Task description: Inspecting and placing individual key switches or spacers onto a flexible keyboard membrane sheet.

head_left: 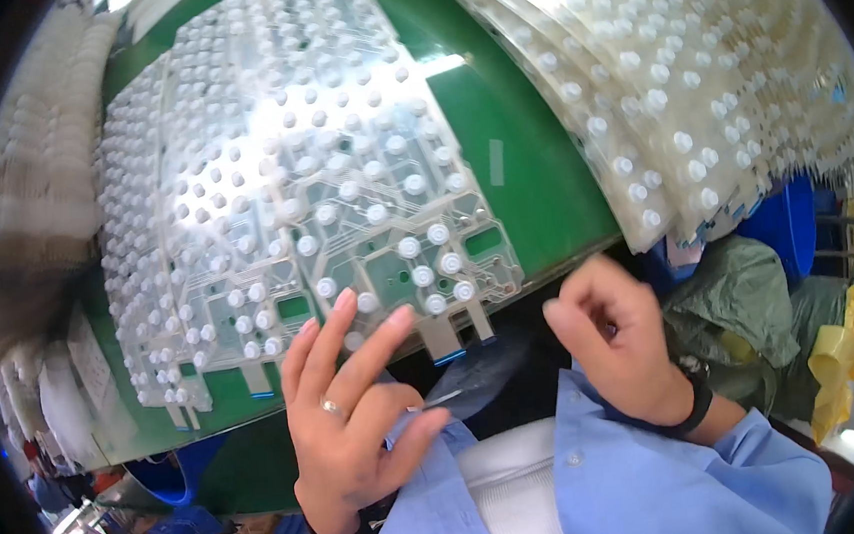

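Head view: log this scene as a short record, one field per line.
Left hand: the left hand, fingers spread, over the near edge of the clear sheets; contact unclear
Right hand: the right hand, fingers curled, off the sheets to the right; any held item cannot be made out
Sheets: clear sheets with white domes, flat side by side; blue-ended tails at the near edge
Surface: green table
Right side: pile of similar sheets, fanned
Beyond table: green-grey plastic bag, blue bin

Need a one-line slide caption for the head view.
Left hand over the near edge of translucent white-domed circuit sheets on a green table; right hand curled nearby.
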Demonstrator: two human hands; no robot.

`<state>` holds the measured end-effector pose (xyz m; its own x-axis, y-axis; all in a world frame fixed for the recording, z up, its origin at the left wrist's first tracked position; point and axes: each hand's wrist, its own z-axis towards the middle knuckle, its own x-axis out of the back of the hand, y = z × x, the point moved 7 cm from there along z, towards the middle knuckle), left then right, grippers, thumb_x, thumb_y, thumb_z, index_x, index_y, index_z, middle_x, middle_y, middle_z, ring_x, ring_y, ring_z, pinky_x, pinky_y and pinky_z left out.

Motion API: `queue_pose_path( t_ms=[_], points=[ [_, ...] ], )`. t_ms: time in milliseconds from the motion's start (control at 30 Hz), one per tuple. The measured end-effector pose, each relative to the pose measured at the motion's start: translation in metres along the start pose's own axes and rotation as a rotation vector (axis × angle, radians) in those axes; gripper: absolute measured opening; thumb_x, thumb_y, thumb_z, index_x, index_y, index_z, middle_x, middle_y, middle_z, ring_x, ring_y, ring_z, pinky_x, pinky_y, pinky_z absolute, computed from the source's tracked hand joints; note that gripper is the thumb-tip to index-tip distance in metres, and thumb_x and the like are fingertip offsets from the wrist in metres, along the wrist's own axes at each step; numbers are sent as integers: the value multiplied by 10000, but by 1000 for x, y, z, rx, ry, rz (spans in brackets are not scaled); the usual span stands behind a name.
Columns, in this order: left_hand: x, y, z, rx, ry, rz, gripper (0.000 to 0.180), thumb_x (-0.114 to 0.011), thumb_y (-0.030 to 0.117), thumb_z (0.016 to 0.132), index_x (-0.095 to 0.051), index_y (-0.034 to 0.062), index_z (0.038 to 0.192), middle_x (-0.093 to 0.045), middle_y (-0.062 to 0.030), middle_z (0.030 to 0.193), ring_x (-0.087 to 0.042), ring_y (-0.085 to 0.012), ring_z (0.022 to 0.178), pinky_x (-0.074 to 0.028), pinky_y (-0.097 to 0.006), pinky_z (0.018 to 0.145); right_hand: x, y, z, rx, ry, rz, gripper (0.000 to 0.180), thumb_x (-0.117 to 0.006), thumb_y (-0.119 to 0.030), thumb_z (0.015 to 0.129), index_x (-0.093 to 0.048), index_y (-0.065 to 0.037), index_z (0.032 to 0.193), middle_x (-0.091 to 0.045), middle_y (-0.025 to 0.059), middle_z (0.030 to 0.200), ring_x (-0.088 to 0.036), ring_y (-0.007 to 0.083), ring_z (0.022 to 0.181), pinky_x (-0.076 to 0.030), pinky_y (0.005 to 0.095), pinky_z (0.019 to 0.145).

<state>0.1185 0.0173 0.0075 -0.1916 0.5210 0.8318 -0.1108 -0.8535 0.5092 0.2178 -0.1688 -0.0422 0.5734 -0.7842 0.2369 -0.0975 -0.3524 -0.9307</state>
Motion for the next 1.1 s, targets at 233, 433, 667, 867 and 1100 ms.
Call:
queue_pose_path(
  t_ms=[233, 433, 667, 867, 1100],
  points=[
    [2, 18, -21, -166, -67, -420, 243, -768, 248, 794, -597, 76, 789, -662, -107, 1239, -590, -328, 1205, -474, -464, 980, -27, 9, -8, -175, -78, 147, 229, -539, -173, 1003, -590, 1, 863, -517, -52, 669, -463, 52, 626, -394, 239, 573],
    [148, -108, -126, 772, 758, -2, 164, -640, 150, 936, -669, -1, 882, -714, -89, 944, -642, -140, 838, -514, -298, 769, 5, -27, 0, 134, 43, -110, 372, -467, -40, 968, -479, 83, 1319, -666, 141, 1038, -643, 152, 756, -504, 259, 662],
    [273, -230, -235, 1047, 947, 876, 279, -583, 177, 965, -630, -27, 1150, -681, -166, 1116, -640, -309, 1043, -469, -391, 944, 0, -49, 4, 187, 88, 189, 529, -422, 1, 967, -274, 53, 1472, -487, 235, 1375, -693, 226, 850, -579, 283, 676],
    [275, -225, -223, 723, 672, 715, 356, -568, 149, 942, -575, -21, 1254, -568, -222, 1311, -475, -385, 1288, -338, -440, 1092, 26, -66, 7, 339, 181, 463, 531, -498, -4, 940, -350, 17, 1450, -514, 203, 1368, -664, 206, 930, -584, 318, 693],
    [64, -46, -57, 93, -157, 134, 555, -687, 416, 842, -602, 67, 1265, -526, -165, 1388, -443, -364, 1334, -278, -549, 1100, 145, -72, 10, 228, 346, 453, 544, -570, -98, 920, -405, -22, 1433, -589, 108, 1255, -618, 129, 880, -522, 260, 681]
  ],
)
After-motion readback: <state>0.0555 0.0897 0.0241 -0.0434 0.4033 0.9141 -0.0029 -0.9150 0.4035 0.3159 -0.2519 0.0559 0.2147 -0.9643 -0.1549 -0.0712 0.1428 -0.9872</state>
